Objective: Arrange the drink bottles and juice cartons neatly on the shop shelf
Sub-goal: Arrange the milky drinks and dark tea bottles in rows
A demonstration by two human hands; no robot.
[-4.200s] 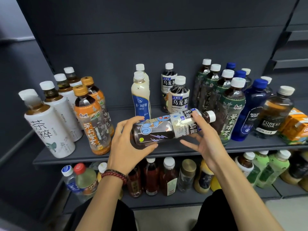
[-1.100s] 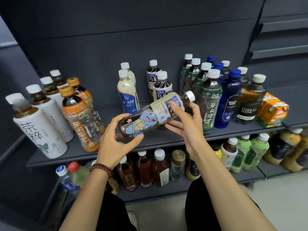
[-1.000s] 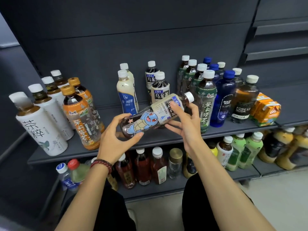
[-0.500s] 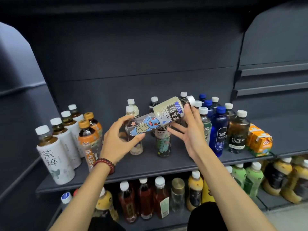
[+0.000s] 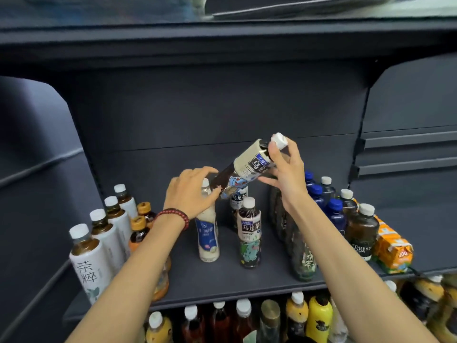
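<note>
Right hand: the right hand (image 5: 284,169) curled round the neck end of a tea bottle (image 5: 249,164), fingertips at its white cap.
Left hand: the left hand (image 5: 190,191) gripped the bottle's base.
Bottle: it was tilted, cap up and to the right, in the air above the shelf (image 5: 222,276).
Below: 2 matching bottles (image 5: 249,233) stood upright, a milky bottle (image 5: 207,238) just beside them.
Right end: blue bottles (image 5: 333,211) and orange juice cartons (image 5: 390,251) stood there.
Left end: white tea bottles (image 5: 91,263) stood in a row.
</note>
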